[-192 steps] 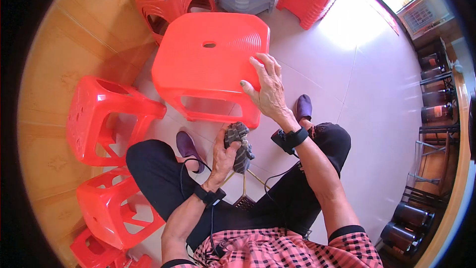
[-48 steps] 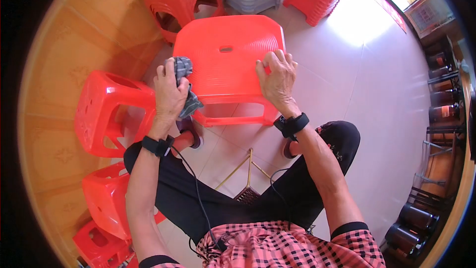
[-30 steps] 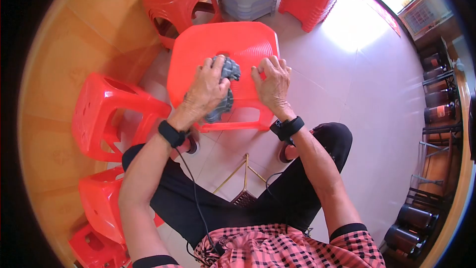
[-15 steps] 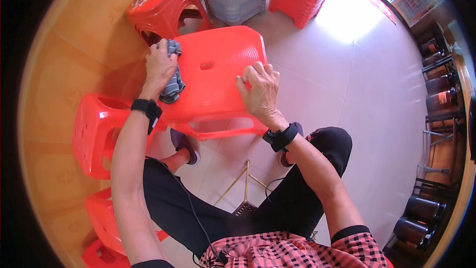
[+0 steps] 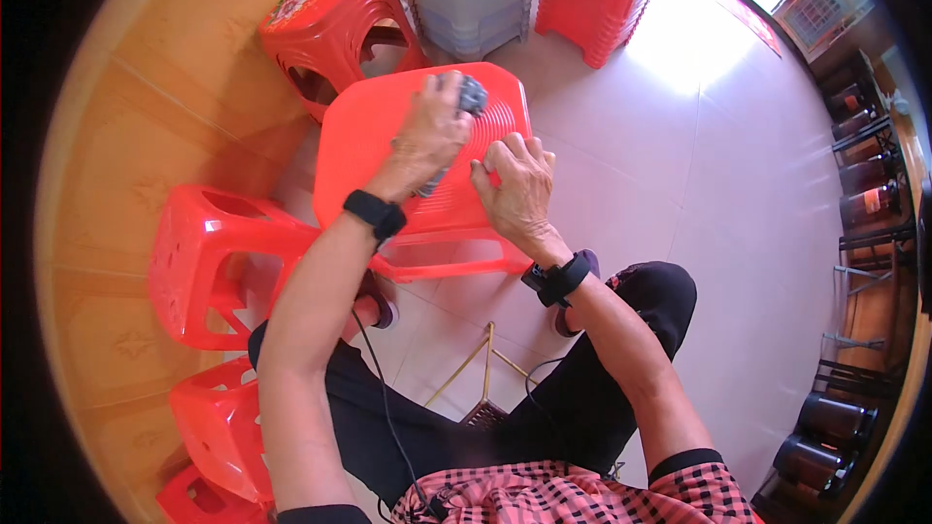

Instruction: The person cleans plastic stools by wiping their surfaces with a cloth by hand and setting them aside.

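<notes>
Leftmost, beyond the central stool [image 5: 364,131], you have a tan wall [image 5: 116,204]. Between that wall and the central stool stands a red side stool [image 5: 184,262], with more red stools [image 5: 218,417] on its near side. At the central stool's far left corner is a flowered stool [image 5: 340,0]. None of these has your hands or cloth on it.

Your left hand [image 5: 430,139] is over the central stool's seat, fingers closed around a bunched grey cloth [image 5: 473,95], which lies about mid-seat. I judge the work with the cloth to be partway along; which parts of the seat it has covered, I can't tell. The stool's lower frame has no cloth against it.

Past the central stool is a grey stack of stools [image 5: 471,10]. Your right hand [image 5: 519,184] is at the seat's right edge, knuckles bent; the fingertips are hidden, so you can't be sure how firmly it grips. A red stack of stools [image 5: 594,5] stands beyond the far right corner.
</notes>
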A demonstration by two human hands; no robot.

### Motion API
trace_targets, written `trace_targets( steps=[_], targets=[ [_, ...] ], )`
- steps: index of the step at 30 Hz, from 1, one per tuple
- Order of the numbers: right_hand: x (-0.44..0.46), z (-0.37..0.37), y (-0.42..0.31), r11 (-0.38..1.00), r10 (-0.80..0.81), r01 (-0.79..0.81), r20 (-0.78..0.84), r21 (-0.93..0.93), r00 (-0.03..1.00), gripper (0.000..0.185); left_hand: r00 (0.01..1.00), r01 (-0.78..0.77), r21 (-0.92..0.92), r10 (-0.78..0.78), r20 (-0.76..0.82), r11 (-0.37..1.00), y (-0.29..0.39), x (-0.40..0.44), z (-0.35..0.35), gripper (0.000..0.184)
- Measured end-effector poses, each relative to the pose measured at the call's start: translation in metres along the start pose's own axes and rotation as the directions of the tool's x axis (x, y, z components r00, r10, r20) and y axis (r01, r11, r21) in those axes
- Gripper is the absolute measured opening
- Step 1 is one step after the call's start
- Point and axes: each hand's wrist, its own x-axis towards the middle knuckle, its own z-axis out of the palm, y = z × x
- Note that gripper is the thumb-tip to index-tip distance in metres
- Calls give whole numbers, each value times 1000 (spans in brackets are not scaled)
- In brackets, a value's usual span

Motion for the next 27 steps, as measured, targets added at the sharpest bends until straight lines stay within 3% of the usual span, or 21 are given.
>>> trace_targets(
  steps=[1, 3, 6, 8, 9, 11, 15, 20, 24, 27],
  targets=[
    [0, 0, 0, 1000, 2, -2, -2, -1, 1000, 18, 1000, -3, 0, 3, 1, 1000, -7, 0, -9, 44],
    [0, 0, 0, 1000, 4, -4, -5, 17, 1000, 18, 980, 117, -73, -127, -152, 990, -29, 4, -33, 44],
    [0, 0, 0, 1000, 9, -9, 9, 2, 1000, 18, 972, 68, 73, -50, -229, 995, -80, 7, -66, 33],
    [0, 1, -1, 1000, 9, -9, 7, -2, 1000, 18, 947, 317, 271, -289, -138, 909, -105, 1, -72, 36],
    [0, 1, -1, 1000, 10, -10, 5, -7, 1000, 18, 947, 317, 269, -289, -139, 910, -110, -3, -69, 36],
    [0, 1, -1, 1000, 7, -7, 5, -7, 1000, 18, 891, 453, 353, -432, -141, 818, -117, -10, -58, 39],
    [0, 3, -2, 1000, 27, -27, 16, -11, 1000, 19, 926, 376, 381, -325, -194, 845, -107, -2, -45, 42],
    [1, 4, -3, 1000, 19, -19, 8, -25, 1000, 19, 978, 210, 291, -203, -52, 933, -90, 42, -16, 45],
    [2, 4, -2, 1000, 26, -26, 3, -4, 1000, 20, 996, 84, 255, -76, -41, 963, -54, 71, 23, 50],
    [1, 5, 0, 999, 14, -13, -37, 44, 999, 20, 1000, -8, 107, 8, 0, 994, -35, 79, 39, 46]
  ],
)
